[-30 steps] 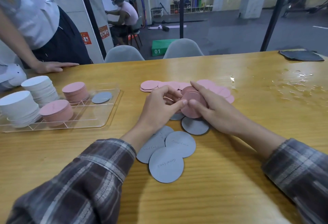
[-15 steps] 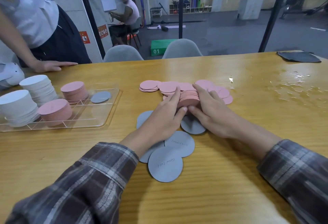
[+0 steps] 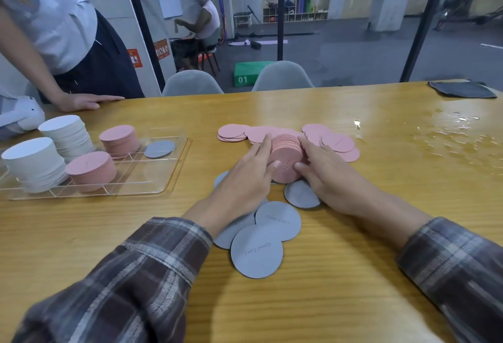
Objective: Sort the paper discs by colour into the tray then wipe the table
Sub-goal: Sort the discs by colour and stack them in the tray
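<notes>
Pink disc stack (image 3: 285, 159), tipped on edge, is gripped between my left hand (image 3: 245, 183) and right hand (image 3: 328, 179). Grey discs (image 3: 257, 251) lie flat near my wrists; tray (image 3: 152, 176) sits well left.

Pink stack (image 3: 285, 156) tipped on edge between left hand (image 3: 245, 183) and right hand (image 3: 330, 183); grey discs (image 3: 257, 251) flat beneath them; tray (image 3: 152, 170) leftward.

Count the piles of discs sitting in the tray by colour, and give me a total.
White piles: 2
Pink piles: 2
Grey pile: 1, very thin
Total in the tray: 5
</notes>
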`<state>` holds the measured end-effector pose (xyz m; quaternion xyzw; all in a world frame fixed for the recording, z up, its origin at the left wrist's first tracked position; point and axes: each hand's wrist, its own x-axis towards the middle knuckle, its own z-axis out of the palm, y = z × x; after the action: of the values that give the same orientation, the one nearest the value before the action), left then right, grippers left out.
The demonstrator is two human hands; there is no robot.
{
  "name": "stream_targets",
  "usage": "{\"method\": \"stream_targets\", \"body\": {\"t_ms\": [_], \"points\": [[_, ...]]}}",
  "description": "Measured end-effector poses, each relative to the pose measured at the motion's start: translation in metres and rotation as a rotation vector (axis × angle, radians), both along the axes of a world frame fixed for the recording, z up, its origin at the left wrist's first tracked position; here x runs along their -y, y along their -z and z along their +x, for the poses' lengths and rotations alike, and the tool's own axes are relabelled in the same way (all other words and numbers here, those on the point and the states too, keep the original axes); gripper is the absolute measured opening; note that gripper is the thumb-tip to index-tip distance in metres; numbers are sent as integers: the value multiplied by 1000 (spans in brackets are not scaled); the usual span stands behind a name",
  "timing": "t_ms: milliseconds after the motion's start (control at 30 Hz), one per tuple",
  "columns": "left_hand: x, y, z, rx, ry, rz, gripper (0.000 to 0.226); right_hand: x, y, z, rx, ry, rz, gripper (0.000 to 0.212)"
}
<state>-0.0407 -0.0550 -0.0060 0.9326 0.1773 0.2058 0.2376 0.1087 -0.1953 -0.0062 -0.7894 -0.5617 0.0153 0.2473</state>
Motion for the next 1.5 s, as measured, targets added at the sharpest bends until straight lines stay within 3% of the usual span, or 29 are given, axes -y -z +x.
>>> {"method": "stream_targets", "body": {"t_ms": [167, 333, 467, 733, 1033, 1433, 1500], "points": [[-2, -2, -15, 116, 24, 93, 53, 4, -3, -5, 80, -3, 14, 54], [6, -3, -15, 54, -53, 136, 62, 4, -5, -9, 166, -7, 20, 51], [6, -2, -19, 52, -15, 93, 57, 7, -7, -16, 165, 9, 31, 42], [-18, -22, -37, 264, 7, -169, 31, -5, -22, -18, 42, -109, 159, 36], [-77, -51, -116, 281, -112, -255, 33, -75, -61, -72, -92, -234, 191, 32], [-154, -70, -234, 264, -404, -246, 5, -202, -73, -173, -139, -377, 93, 38], [-166, -70, -243, 225, -441, -240, 13, -222, -72, -183, -171, -390, 76, 37]]}}
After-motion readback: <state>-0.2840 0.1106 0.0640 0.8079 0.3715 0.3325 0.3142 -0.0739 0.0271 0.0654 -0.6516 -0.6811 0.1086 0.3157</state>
